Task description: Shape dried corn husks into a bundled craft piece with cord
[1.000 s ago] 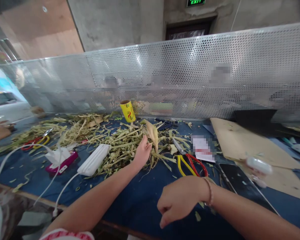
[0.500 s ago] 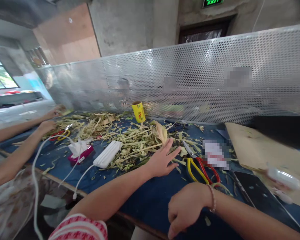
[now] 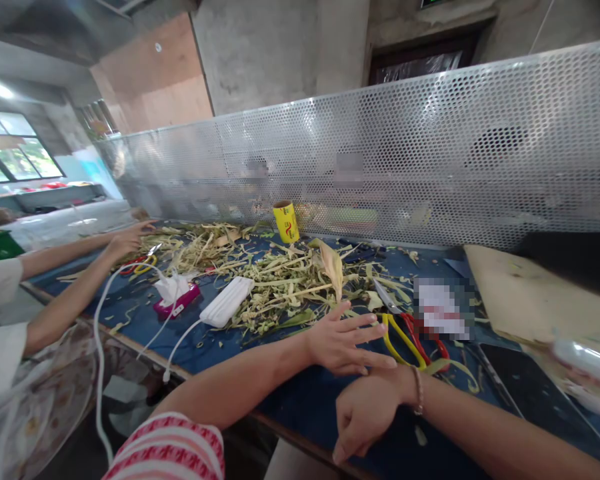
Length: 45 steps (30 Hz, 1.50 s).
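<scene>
Far left: a co-worker's hands [image 3: 116,248], count 2, rest at the far end of the blue table cover [image 3: 215,343], beside the far scissors [image 3: 139,265], which have red and yellow handles.

Containers, count 2. The first is a pink tissue pack [image 3: 180,303], open, with white tissue standing out of it. Just right of it lies a white charger block [image 3: 227,301], count 1, against the husk strips [image 3: 280,280]. These form one loose heap, with too many strips to count. The second container is a yellow cup [image 3: 286,222], upright behind the heap at the perforated screen [image 3: 405,153]. We cannot see its contents.

Our left hand [image 3: 343,340] is spread wide, fingers fully apart, and holds nothing. It sits at the near edge of the heap. Our right hand [image 3: 365,413] is loosely curled and empty as far as we see, with a bracelet [image 3: 419,390] at the wrist.

The near scissors [image 3: 405,333] lie flat just right of the left hand. We cannot tell whether a fingertip touches the yellow handle. Scissors total: 2.

Far right: a cardboard sheet [image 3: 530,300], count 1.
</scene>
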{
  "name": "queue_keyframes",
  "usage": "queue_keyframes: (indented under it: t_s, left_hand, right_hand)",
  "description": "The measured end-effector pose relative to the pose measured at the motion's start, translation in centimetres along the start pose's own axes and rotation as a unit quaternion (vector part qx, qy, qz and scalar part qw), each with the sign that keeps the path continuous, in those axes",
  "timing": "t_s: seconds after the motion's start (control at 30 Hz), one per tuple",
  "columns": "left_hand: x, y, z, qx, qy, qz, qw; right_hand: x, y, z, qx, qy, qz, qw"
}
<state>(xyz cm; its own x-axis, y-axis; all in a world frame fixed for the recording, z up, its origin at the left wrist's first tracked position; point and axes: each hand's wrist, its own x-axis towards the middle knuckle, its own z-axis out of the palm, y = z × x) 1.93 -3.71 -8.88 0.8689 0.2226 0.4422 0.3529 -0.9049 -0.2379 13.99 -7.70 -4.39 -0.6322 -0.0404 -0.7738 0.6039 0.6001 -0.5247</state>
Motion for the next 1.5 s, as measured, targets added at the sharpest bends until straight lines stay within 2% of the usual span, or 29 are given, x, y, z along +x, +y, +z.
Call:
queue_keyframes:
  t_s: [0.27,0.5,0.83,1.1,1.23,1.33,1.4,1.5]
  left_hand:
    - [-0.2,0.2,0.5,-0.01,-0.04,-0.034,0.999]
    - [-0.5,0.5,0.5,0.005,0.019,0.002,1.0]
    - [-1.0,0.5,0.9,0.038,0.038,-0.015,0.998]
    - [-1.2,0.3,0.7,0.12,0.005,0.011,0.993]
    - [-0.7,0.4,0.4,0.15,-0.051,0.034,0.987]
    - [-0.3,0.1,-0.5,0.196,-0.03,0.073,0.977]
    - [-0.1,-0.4,-1.5,0.231,-0.038,0.112,0.966]
    - [0.2,-1.4,-3.1,0.288,-0.09,0.185,0.935]
  right_hand:
    - [-0.4,-0.3,0.2,0.008,0.013,0.001,1.0]
    - [-0.6,-0.4,0.3,0.015,0.016,-0.006,1.0]
    - [-0.5,-0.4,0.1,0.047,-0.013,-0.02,0.999]
    - [-1.3,-1.3,-0.1,0.036,-0.012,-0.006,0.999]
    - [-1.5,-1.7,-0.1,0.023,-0.005,-0.001,1.0]
    - [-1.2,-1.5,0.0,0.025,-0.008,-0.007,1.0]
    - [-0.9,-1.1,0.1,0.028,-0.009,-0.013,0.999]
    - [-0.6,-0.8,0.1,0.029,-0.013,-0.018,0.999]
